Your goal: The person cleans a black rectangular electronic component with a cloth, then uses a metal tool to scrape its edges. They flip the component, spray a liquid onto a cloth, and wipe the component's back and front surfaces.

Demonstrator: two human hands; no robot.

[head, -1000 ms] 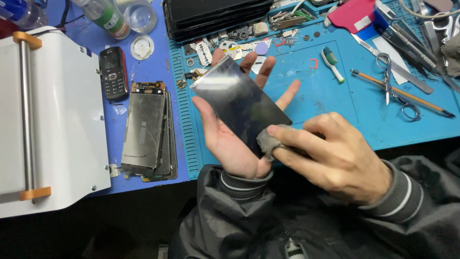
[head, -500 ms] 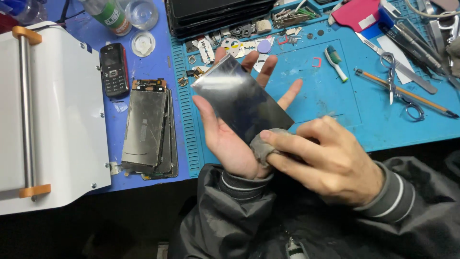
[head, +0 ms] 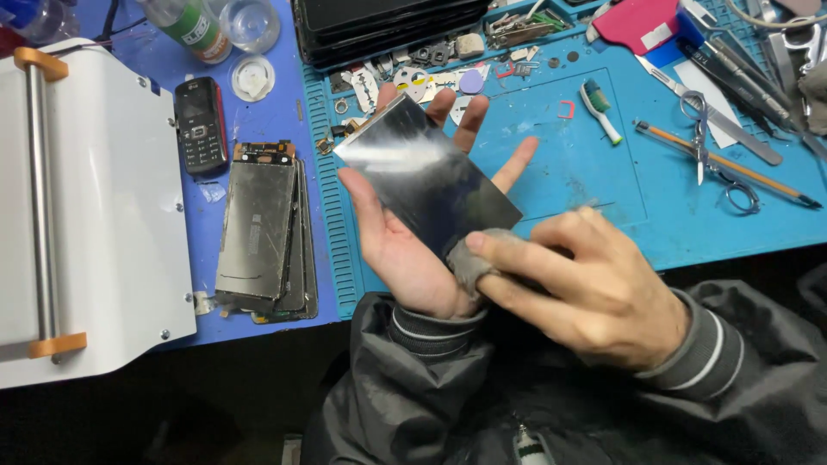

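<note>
two hands, one dark glass panel, one small grey cloth wad.

the left hand [head: 413, 241] lies open, palm up, cradling the glass panel [head: 426, 172] above the blue mat [head: 586, 181], thumb at one edge, four fingers showing past the far edge. the right hand [head: 586, 288] pinches the grey cloth wad [head: 469, 258] shut between its fingertips, pressed on the panel's near corner. beside them: one stack of worn screens [head: 258, 228], one black keypad phone [head: 200, 125], one toothbrush [head: 600, 110], one pair of scissors [head: 715, 155], one white machine [head: 77, 207].
</note>
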